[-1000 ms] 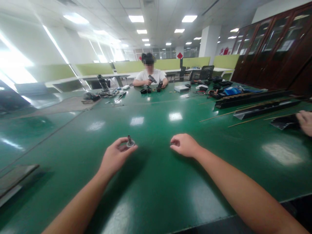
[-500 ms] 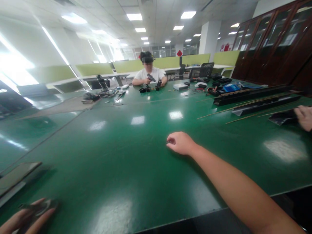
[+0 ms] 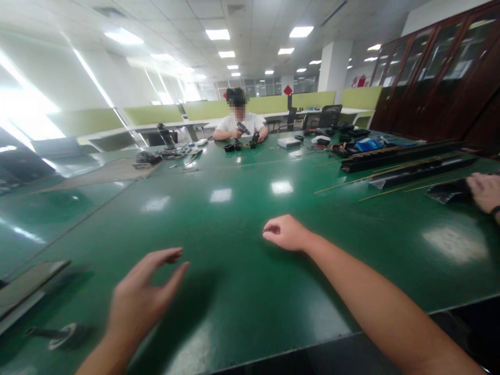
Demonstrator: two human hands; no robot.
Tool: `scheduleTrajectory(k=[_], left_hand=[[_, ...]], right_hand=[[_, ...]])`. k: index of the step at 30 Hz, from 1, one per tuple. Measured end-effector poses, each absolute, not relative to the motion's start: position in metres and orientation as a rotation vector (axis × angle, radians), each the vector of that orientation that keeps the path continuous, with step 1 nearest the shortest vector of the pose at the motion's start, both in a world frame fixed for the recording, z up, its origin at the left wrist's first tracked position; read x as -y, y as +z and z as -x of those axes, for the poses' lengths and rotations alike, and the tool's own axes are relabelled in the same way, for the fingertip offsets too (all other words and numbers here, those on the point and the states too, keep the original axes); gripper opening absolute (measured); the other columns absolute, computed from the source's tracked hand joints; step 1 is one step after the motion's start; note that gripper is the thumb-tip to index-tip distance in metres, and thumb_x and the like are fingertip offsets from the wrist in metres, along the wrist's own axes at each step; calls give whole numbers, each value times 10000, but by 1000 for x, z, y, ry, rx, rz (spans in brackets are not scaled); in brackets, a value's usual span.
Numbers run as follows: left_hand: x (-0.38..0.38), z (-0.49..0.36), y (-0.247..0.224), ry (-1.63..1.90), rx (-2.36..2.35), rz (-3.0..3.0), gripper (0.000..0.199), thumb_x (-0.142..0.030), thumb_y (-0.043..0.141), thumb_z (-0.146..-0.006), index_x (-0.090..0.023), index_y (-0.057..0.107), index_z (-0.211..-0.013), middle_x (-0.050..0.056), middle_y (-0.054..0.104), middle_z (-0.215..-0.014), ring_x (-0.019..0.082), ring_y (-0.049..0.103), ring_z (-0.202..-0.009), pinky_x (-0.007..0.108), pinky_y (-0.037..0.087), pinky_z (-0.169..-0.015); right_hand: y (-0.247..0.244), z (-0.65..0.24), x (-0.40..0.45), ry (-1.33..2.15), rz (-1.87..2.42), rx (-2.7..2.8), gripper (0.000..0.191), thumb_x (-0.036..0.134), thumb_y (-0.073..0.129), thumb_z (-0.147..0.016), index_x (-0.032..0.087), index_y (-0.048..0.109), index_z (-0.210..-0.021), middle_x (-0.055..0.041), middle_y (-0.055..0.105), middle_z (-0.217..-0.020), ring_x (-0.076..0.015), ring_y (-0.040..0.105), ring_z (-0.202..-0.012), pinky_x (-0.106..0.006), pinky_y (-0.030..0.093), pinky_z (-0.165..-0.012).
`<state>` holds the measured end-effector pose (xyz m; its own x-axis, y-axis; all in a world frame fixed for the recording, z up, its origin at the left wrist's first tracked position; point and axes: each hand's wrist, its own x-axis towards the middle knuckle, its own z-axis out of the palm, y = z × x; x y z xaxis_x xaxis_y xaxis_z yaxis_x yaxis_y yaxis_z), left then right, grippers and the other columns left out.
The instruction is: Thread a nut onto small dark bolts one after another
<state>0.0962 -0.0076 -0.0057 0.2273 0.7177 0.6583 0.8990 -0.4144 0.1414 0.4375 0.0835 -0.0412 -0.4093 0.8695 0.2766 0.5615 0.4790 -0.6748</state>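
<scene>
flanged metal part (image 3: 62,337) on table (image 3: 234,297), left hand (image 3: 136,297) open, fingers (image 3: 162,256) forward, right hand (image 3: 287,233) curled, pinching small piece (image 3: 265,230)

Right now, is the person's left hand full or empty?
Empty: the left hand is open with nothing in its grasp, and a flanged metal part rests apart from it on the green table.

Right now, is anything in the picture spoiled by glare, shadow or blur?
Head view: harsh glare washes out the upper left, and ceiling lights reflect as bright patches on the green tabletop. Same head view: a soft shadow falls beside the left hand, and the flanged part looks blurry.
</scene>
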Motion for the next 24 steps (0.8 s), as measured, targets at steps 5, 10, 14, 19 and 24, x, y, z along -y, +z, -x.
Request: scheduleTrajectory(k=[5,10,14,19,24], left_hand=[[-29,-191,-24,-831,1174,2739,358,-252,550,-921,-254,541,-1279,57,632,-1171,175,635,-1023,307,537,-893],[-52,-233,-33,-776,818,2767,207,-187,549,-911,-226,614,-1103,52,675,-1087,189,646,-919,320,510,-770],[-59,-240,-33,-794,804,2788,129,-183,532,-915,-199,631,-995,51,687,-977,180,641,-852,310,498,-737],[-58,-239,-30,-710,873,2815,185,-203,484,-931,-184,655,-999,76,682,-968,193,643,-858,314,520,-736],[-44,-196,-16,-702,1129,2749,237,-321,469,-956,-207,661,-1036,59,708,-1003,200,672,-893,324,547,-808]], right_hand=[[-40,-438,-82,847,1093,2102,232,327,669,-786,130,769,-859,-43,726,-733,-131,617,-631,-220,433,-596],[-42,-440,-85,968,1011,2145,218,304,684,-756,105,766,-788,-8,669,-633,-114,560,-583,-197,377,-537],[-46,-441,-88,1071,1011,2113,199,277,690,-733,90,750,-764,13,634,-620,-102,527,-574,-184,357,-520],[-47,-437,-86,1141,974,2118,210,301,695,-743,96,741,-752,22,613,-610,-98,514,-566,-188,363,-526],[-39,-440,-84,1136,1027,2123,288,388,715,-758,128,779,-863,-30,718,-729,-133,608,-643,-208,433,-588]])
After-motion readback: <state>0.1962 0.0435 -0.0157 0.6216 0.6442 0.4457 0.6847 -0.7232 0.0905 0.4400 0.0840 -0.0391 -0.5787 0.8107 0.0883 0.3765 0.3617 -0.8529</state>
